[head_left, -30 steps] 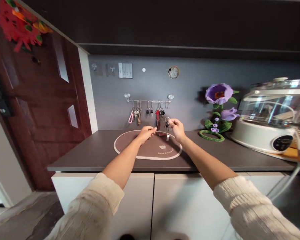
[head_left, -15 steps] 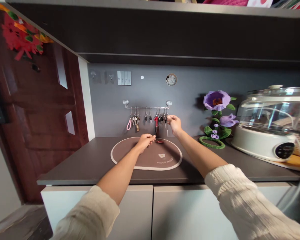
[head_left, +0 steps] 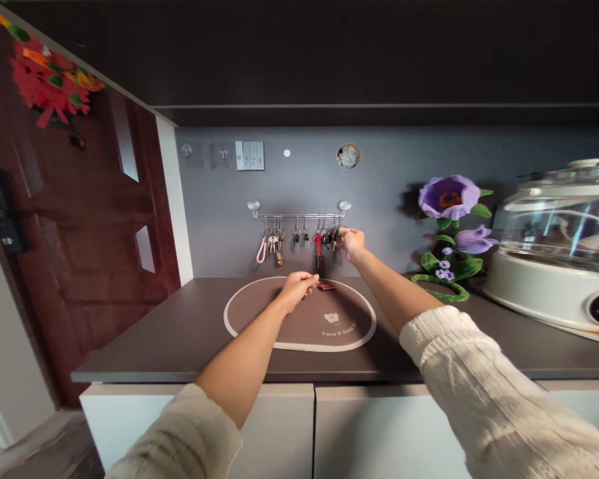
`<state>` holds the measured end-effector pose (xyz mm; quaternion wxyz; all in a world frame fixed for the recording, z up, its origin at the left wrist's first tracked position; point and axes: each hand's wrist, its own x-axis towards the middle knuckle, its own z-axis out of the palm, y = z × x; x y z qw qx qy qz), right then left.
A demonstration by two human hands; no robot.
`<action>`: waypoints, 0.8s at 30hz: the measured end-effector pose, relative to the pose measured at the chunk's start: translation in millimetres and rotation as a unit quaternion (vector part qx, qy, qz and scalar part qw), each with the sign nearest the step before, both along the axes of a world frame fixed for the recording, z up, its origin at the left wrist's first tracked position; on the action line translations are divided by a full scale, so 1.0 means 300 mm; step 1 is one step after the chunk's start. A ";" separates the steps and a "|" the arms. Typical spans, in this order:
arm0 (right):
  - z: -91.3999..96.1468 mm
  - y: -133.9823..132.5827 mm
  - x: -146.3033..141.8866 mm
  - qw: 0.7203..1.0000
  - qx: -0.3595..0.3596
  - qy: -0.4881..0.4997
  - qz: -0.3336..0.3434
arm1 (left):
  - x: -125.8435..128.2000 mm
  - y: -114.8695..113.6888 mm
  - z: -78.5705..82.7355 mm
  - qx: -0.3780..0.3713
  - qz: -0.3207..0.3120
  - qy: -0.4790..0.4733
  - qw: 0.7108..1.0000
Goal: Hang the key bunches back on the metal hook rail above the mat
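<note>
A clear rail (head_left: 299, 215) on the grey wall carries several hooks with keys. At its right end my right hand (head_left: 352, 243) has its fingers closed around the top of a bunch of keys (head_left: 335, 241). Just left of it hang a red strap (head_left: 318, 243) and a dark fob (head_left: 321, 263). Lower down, my left hand (head_left: 298, 291) is held in a pinch above the brown mat (head_left: 259, 313); what is between its fingertips, if anything, is too small to make out. A small red and dark item (head_left: 326, 287) lies on the mat beside those fingertips.
Further left on the rail hang a pink loop (head_left: 261, 251) and more keys. Purple crochet flowers (head_left: 449, 199) and a white appliance with a clear top (head_left: 544, 279) stand right on the dark counter (head_left: 144, 332). A shelf (head_left: 299, 60) overhangs everything; a brown door (head_left: 104, 266) is at left.
The view has shifted slightly. My right hand stays at the rail's right end, and the pale piece that hung below it no longer shows. My left hand keeps its pinch above the mat.
</note>
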<state>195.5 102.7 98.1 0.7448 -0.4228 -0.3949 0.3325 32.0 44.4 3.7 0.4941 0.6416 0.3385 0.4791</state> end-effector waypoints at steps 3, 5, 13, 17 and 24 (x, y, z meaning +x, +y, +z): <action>-0.002 0.024 -0.001 1.000 -0.003 0.006 0.000 | 0.000 0.006 -0.002 0.001 -0.002 0.000 1.000; -0.004 0.041 0.001 1.000 -0.003 0.004 -0.005 | 0.000 0.011 -0.004 0.001 -0.001 0.001 1.000; -0.024 0.064 0.013 0.999 -0.024 -0.008 -0.020 | 0.001 0.008 0.002 -0.003 0.006 -0.003 1.000; -0.040 0.045 0.011 0.999 -0.041 0.017 -0.019 | 0.000 0.008 0.001 0.001 0.009 -0.005 1.000; -0.067 0.030 0.019 0.997 -0.025 -0.059 -0.047 | -0.002 0.011 0.000 -0.002 0.020 0.001 1.000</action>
